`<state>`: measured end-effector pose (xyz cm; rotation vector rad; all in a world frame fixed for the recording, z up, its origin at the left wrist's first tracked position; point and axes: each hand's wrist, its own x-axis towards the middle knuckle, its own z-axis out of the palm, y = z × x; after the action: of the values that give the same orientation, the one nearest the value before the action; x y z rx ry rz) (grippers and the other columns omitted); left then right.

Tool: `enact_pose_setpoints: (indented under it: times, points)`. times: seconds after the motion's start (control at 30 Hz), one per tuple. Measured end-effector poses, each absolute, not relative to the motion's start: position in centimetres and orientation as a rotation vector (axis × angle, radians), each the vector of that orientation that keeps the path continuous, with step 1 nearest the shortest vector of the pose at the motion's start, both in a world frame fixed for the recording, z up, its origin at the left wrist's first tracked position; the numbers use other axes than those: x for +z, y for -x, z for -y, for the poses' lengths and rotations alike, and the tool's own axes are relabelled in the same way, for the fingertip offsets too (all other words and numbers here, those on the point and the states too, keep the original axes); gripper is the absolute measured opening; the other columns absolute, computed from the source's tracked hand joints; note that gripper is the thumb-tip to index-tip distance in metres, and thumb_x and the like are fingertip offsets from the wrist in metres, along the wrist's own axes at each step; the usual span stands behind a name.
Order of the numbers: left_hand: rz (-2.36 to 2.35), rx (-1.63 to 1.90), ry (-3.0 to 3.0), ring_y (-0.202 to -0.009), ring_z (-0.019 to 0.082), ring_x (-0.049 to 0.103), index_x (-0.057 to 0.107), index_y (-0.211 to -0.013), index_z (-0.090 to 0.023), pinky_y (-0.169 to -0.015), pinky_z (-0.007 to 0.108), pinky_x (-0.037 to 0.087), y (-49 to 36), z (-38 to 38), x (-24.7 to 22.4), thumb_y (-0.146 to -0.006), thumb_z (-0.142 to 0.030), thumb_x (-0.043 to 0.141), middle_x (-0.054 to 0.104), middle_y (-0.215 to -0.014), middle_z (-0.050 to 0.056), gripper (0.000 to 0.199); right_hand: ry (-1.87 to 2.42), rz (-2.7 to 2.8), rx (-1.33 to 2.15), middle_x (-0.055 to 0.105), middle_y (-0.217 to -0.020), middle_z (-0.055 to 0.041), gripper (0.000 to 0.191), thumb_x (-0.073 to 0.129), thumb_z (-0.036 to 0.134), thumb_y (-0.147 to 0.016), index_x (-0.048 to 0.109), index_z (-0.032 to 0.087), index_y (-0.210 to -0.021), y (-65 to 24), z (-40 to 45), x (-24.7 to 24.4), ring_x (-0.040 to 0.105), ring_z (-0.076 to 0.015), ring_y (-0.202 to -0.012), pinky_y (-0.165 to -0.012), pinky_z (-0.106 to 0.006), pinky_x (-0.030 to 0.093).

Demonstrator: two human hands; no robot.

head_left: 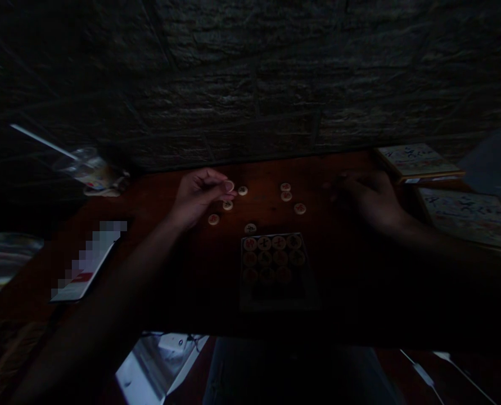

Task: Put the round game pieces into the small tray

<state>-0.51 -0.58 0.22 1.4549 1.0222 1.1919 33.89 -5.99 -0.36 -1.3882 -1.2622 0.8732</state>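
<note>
A round piece [230, 185] is in the left hand [193, 197], over the far half of the desk [149, 208], left of its middle. The grip there is nearly closed, thumb and fingers pinching the piece at its rim.

Close around that hand are three loose pieces: a dark-marked one [242, 191] just right of the fingertips, another [228, 205] just under the fingers, and a red-marked one [213, 219] nearer the desk's near edge. I cannot tell whether the fingers touch the middle one.

Further right, two red-marked pieces [286, 192] lie against or almost against each other, with a third [299, 208] near them. A dark-marked piece [250, 228] sits just beyond the far left corner of a tray [279, 305].

The tray lies toward the middle of the desk's near edge and holds three rows of pieces: four, four and three. Its near part is in deep shadow.

The right hand [368, 197] is at the desk's right half, fingers curled and dim; I cannot tell how closed its grip is or whether it has anything.

Two boxes [419, 158] lie toward the desk's far right corner. A phone [90, 264] lies along the left edge, and a cup [96, 171] with a straw [43, 140] stands at the far left corner, before a stone wall [254, 73].
</note>
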Motion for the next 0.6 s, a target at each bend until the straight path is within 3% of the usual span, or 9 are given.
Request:
enact_pose_setpoints:
  times: [0.17, 0.27, 0.37, 0.5, 0.6]
  points:
    - [-1.029, 1.186, -1.635, -0.084, 0.014, 0.077, 0.083, -0.113, -0.022, -0.079, 0.025, 0.061, 0.5, 0.8, 0.3, -0.082, -0.034, 0.094, 0.084, -0.096, 0.003, 0.035, 1.399, 1.29, 0.868, 0.065, -0.061, -0.002, 0.022, 0.065, 0.032, -0.088, 0.073, 0.021, -0.07, -33.9, 6.1, -0.3, 0.046, -0.0122, -0.049, -0.046, -0.025, 0.027]
    - [-1.051, 1.136, -1.667, -0.082, 0.013, 0.076, 0.084, -0.113, -0.023, -0.068, 0.021, 0.057, -0.1, 1.6, 0.6, -0.087, -0.036, 0.091, 0.084, -0.098, 0.004, 0.03, 1.413, 1.327, 0.843, 0.066, -0.063, -0.0029, 0.021, 0.064, 0.032, -0.087, 0.072, 0.021, -0.071, -34.0, 6.2, -0.3, 0.047, -0.0128, -0.049, -0.047, -0.026, 0.028]
    - [-1.021, 1.097, -1.616, -0.08, 0.014, 0.077, 0.083, -0.113, -0.021, -0.061, 0.019, 0.055, -1.3, 2.8, 0.9, -0.083, -0.034, 0.094, 0.084, -0.098, 0.005, 0.035, 1.381, 1.419, 0.795, 0.068, -0.065, -0.0041, 0.024, 0.066, 0.038, -0.088, 0.072, 0.021, -0.072, -34.0, 6.3, -0.4, 0.05, -0.014, -0.052, -0.048, -0.027, 0.031]
    - [-0.848, 1.022, -1.443, -0.095, 0.019, 0.082, 0.082, -0.113, -0.019, -0.092, 0.031, 0.064, -3.3, 3.9, 1.0, -0.078, -0.029, 0.097, 0.085, -0.104, 0.006, 0.039, 1.237, 1.567, 0.747, 0.071, -0.071, -0.0047, 0.028, 0.069, 0.044, -0.091, 0.073, 0.021, -0.076, -33.0, 6.7, -0.5, 0.06, -0.0164, -0.062, -0.055, -0.028, 0.042]
    - [-0.803, 0.984, -1.294, -0.099, 0.021, 0.082, 0.083, -0.11, -0.017, -0.103, 0.038, 0.063, -4.7, 3.9, 1.0, -0.078, -0.027, 0.096, 0.085, -0.109, 0.008, 0.036, 1.128, 1.593, 0.89, 0.077, -0.083, -0.0059, 0.023, 0.07, 0.043, -0.092, 0.076, 0.021, -0.086, -31.3, 6.8, -0.2, 0.066, -0.0174, -0.068, -0.061, -0.03, 0.051]
